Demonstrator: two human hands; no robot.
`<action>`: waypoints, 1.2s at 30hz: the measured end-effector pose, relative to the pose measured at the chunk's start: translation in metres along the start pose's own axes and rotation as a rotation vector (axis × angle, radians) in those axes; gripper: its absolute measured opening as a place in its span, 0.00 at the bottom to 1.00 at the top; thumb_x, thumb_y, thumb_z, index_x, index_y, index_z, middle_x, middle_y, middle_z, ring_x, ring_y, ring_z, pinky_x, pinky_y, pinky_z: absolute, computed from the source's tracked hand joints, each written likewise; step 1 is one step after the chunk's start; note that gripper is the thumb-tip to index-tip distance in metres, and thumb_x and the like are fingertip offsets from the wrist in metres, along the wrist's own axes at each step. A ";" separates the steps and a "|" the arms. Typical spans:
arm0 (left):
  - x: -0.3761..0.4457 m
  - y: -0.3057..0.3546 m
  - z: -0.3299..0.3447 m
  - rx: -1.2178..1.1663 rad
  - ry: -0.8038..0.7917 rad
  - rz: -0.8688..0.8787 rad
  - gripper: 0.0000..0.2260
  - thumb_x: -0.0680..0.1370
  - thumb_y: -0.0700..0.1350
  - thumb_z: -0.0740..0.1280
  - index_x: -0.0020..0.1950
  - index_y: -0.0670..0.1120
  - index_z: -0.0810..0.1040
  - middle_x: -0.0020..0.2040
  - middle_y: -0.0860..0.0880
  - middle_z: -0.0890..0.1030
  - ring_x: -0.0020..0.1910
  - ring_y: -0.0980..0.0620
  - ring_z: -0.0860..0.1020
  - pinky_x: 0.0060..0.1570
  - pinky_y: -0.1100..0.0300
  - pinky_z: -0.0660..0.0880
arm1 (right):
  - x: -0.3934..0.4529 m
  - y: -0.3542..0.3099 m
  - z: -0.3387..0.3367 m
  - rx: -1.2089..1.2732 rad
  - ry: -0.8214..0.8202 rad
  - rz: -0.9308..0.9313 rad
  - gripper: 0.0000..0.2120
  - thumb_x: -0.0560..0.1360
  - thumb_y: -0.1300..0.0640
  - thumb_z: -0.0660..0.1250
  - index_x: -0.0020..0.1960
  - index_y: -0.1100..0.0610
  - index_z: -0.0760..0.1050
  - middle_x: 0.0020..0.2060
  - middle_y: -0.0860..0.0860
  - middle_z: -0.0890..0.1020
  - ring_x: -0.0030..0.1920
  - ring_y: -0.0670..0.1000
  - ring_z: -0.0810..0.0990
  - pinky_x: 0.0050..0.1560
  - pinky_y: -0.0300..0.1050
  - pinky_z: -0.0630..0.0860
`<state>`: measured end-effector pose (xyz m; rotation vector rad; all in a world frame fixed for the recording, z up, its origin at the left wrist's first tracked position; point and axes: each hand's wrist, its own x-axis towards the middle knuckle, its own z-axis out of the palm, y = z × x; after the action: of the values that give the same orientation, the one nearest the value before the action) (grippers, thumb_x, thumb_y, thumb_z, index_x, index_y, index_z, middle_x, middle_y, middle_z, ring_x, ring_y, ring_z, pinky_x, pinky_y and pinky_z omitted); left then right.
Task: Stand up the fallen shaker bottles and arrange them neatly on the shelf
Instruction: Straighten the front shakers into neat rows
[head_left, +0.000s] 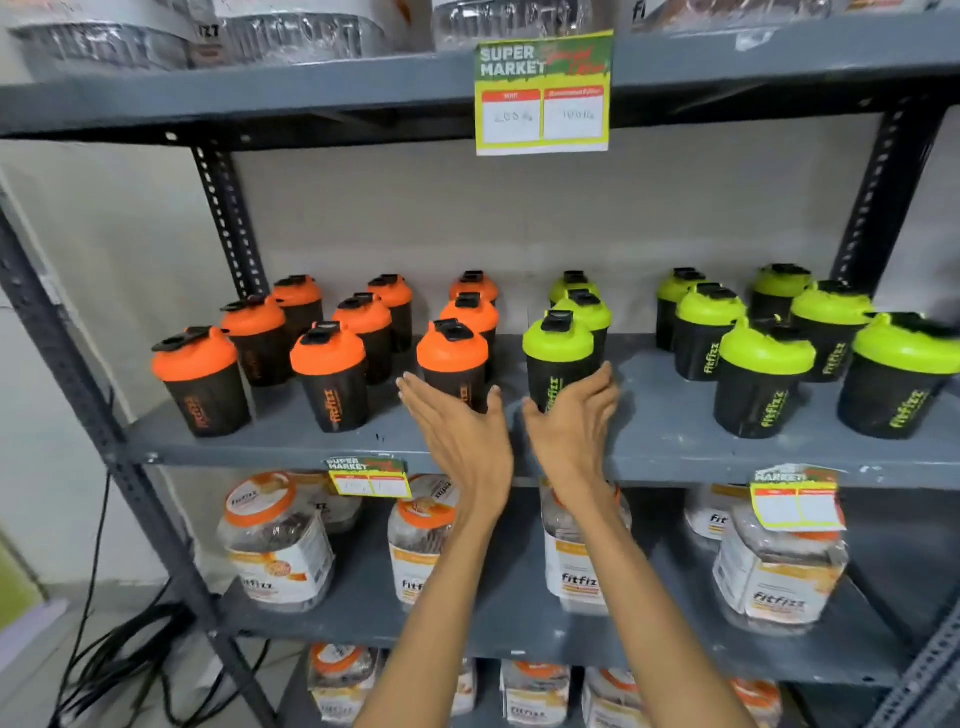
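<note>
Black shaker bottles stand upright in rows on the grey middle shelf (665, 441); those on the left have orange lids, those on the right green lids. My left hand (457, 431) is spread flat just in front of the front orange-lidded shaker (453, 364). My right hand (574, 421) curves beside the base of the front green-lidded shaker (560, 364), fingers apart and close to its side; I cannot tell whether they touch it. Neither hand holds anything. No bottle lies on its side in view.
A price sign (543, 93) hangs from the upper shelf edge. Clear tubs with orange labels (280, 545) fill the lower shelves, and small price tags (369, 478) hang on the shelf lip. Black cables (119, 660) lie on the floor at lower left.
</note>
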<state>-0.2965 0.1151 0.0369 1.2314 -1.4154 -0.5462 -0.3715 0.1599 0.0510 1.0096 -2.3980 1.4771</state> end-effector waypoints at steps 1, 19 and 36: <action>0.003 -0.002 0.002 0.001 -0.010 -0.007 0.48 0.74 0.53 0.74 0.80 0.36 0.46 0.82 0.38 0.52 0.81 0.40 0.53 0.78 0.47 0.60 | 0.002 -0.004 0.006 -0.004 -0.007 0.021 0.51 0.70 0.48 0.73 0.76 0.71 0.46 0.71 0.69 0.60 0.73 0.68 0.60 0.73 0.56 0.61; 0.013 -0.007 -0.006 -0.187 -0.117 0.053 0.38 0.72 0.42 0.75 0.77 0.43 0.60 0.70 0.42 0.72 0.70 0.42 0.71 0.66 0.52 0.71 | 0.009 0.014 0.005 0.216 0.022 0.040 0.37 0.69 0.60 0.74 0.70 0.68 0.57 0.65 0.65 0.68 0.66 0.65 0.70 0.62 0.56 0.73; 0.009 -0.005 -0.010 -0.212 -0.207 0.058 0.36 0.71 0.41 0.76 0.75 0.44 0.63 0.65 0.43 0.75 0.64 0.44 0.74 0.58 0.59 0.70 | 0.011 0.031 -0.022 0.239 -0.034 0.009 0.35 0.71 0.62 0.72 0.71 0.66 0.57 0.65 0.63 0.68 0.66 0.62 0.70 0.62 0.53 0.73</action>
<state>-0.2836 0.1082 0.0394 0.9834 -1.5174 -0.7799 -0.4034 0.1826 0.0440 1.0793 -2.2905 1.7974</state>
